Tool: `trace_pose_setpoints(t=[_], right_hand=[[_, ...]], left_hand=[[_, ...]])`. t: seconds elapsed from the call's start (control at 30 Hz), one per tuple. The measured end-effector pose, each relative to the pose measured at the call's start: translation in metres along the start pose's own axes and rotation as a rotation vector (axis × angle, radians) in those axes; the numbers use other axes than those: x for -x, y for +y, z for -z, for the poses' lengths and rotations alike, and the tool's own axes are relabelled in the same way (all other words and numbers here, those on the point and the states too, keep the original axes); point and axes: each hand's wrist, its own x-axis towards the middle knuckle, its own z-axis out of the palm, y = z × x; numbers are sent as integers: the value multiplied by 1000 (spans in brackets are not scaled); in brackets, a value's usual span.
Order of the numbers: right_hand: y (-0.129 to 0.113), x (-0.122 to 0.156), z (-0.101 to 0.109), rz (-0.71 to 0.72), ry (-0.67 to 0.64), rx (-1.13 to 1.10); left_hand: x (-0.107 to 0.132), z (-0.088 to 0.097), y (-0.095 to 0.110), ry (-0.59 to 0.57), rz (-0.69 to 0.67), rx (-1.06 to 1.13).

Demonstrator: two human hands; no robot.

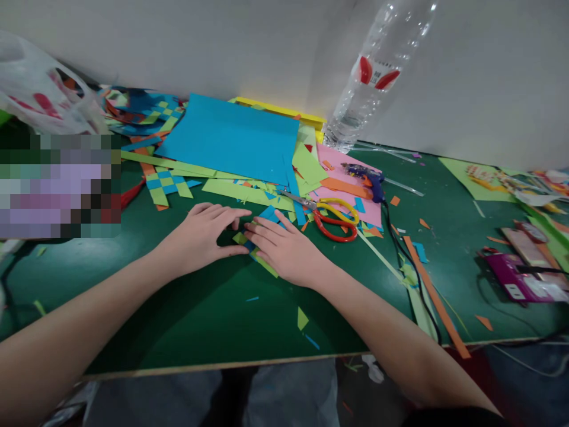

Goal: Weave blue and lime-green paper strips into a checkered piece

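Both my hands rest on a dark green table (pixel 200 314), pressing down a small piece woven from blue and light green paper strips (pixel 260 237). My left hand (pixel 200 234) lies flat with fingers stretched toward the piece's left side. My right hand (pixel 284 246) lies flat over the piece, fingers spread and pointing left, covering most of it. Green strip ends stick out below the right hand.
Yellow-and-red scissors (pixel 333 216) lie just right of my hands. Behind are a large blue sheet (pixel 231 139), a woven blue-green piece (pixel 166 185), a pink sheet (pixel 344 166), a blue glue gun (pixel 368 177) with black cord and a clear bottle (pixel 377 71). Paper scraps and long strips (pixel 433 293) litter the right side.
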Motion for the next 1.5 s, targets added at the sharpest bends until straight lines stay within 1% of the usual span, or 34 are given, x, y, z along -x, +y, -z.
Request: trace_pose_setpoints(t=[0.1, 0.17, 0.3, 0.4, 0.5, 0.63, 0.73, 0.83, 0.93, 1.1, 1.23, 1.43, 1.5], right_hand=[[0, 0, 0, 0, 4, -8], [1, 0, 2, -4, 31, -16], [5, 3, 12, -59, 149, -49], [12, 6, 18, -108, 210, -59], [21, 11, 21, -118, 229, -39], [28, 15, 22, -81, 243, 6], [28, 15, 23, -41, 225, 4], [23, 14, 22, 15, 168, -19], [19, 13, 17, 53, 116, -18], [17, 10, 8, 29, 71, -26], [19, 7, 4, 30, 77, -31], [18, 4, 0, 34, 46, -19], [18, 4, 0, 42, 40, -13]], left_hand=[[0, 1, 0, -1, 4, 3], [0, 2, -1, -6, 9, 5], [1, 5, -3, -12, 11, 13], [1, 6, -4, -6, 8, 17], [0, 6, -4, -11, -9, 1], [0, 7, -3, 0, -55, -24], [-1, 8, -2, 19, -83, -12], [0, 8, 1, 21, -131, 8], [0, 8, 6, 23, -199, -22], [-2, 11, 16, 10, -288, -115], [-4, 12, 20, 41, -367, -129], [-6, 12, 20, 10, -340, -119], [-6, 12, 21, 20, -340, -116]])
